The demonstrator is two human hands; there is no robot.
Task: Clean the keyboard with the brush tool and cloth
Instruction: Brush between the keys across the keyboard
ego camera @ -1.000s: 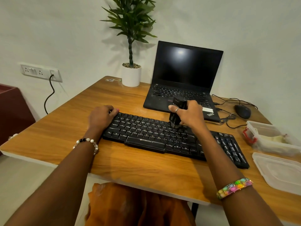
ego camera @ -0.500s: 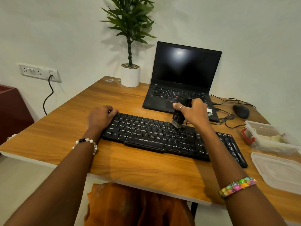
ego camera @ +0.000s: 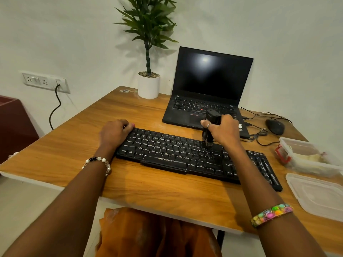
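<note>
Keyboard [ego camera: 185, 154] lies across the middle of the frame on the wooden desk [ego camera: 74, 149], in front of the open laptop [ego camera: 207, 89]. Your right hand [ego camera: 225, 129] is wrapped around the black brush tool [ego camera: 210, 129], held upright with its bristle end down on the upper key rows, right of centre. Over the last second you have carried that brush rightward along the top rows, away from the middle, so the sweep is progressing toward the number pad, which looks unbrushed so far. Your left hand [ego camera: 114, 133] rests on the keyboard's upper-left corner, fingers bent over its edge, pinning it as before. No cloth can be picked out for certain; something pale sits in the plastic container [ego camera: 304, 156] at the right edge, so wiping appears yet to come.
</note>
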